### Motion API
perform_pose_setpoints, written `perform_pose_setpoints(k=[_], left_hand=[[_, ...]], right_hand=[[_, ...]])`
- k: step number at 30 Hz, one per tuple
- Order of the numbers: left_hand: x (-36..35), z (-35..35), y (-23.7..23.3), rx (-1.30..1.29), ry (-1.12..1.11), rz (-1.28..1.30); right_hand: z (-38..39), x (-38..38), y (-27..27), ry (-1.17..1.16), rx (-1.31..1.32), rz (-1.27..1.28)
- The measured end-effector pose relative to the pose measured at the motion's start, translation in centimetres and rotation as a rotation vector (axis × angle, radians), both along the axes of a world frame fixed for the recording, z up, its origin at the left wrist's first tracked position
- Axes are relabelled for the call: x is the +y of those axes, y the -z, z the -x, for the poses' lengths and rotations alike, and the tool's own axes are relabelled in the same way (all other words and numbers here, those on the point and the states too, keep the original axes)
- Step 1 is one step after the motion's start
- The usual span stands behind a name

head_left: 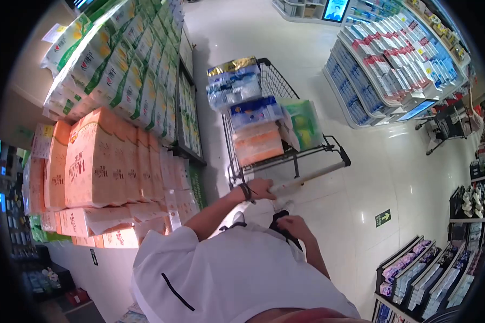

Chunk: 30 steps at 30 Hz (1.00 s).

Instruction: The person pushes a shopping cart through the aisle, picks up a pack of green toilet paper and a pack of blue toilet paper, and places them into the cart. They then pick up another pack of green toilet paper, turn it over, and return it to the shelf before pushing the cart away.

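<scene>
My left hand, with a dark band at the wrist, is closed around the left end of the handle of a black wire shopping cart. In the cart are an orange tissue pack, a blue pack, a clear-wrapped blue and white pack with a gold one beyond it, and a green pack at the right. My right hand is low in front of my body, off the handle. Its fingers are curled beside something black, and no held object shows.
Stacked orange tissue packs and green and white packs rise close on the left. A display island with red, white and blue boxes stands at the far right. Tiered racks are at the lower right. Another cart is at the right edge.
</scene>
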State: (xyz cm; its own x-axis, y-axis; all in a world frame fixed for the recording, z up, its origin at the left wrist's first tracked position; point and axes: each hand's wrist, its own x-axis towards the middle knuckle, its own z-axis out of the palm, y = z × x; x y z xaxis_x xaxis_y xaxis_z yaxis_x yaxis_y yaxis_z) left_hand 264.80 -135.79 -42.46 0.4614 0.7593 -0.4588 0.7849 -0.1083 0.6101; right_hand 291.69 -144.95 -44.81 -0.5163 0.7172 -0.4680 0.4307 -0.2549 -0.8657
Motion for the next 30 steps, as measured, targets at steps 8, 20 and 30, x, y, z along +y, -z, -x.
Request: perform_pose_setpoints(k=[8,20,30], left_hand=[[7.1,11.6,-2.2,0.717,-0.540,-0.396],[24.1,14.2,-0.6,0.898,-0.721,-0.502],[36.9,23.5,-3.3,0.743,-0.474,-0.433]], right_hand=[[-15.4,19.4,-1.8,0.133,-0.215,-0.438],[-18.6,24.6,2.5,0.231,-0.091,-0.079],[-13.3,34.2,3.1,0.040,-0.464,-0.083]])
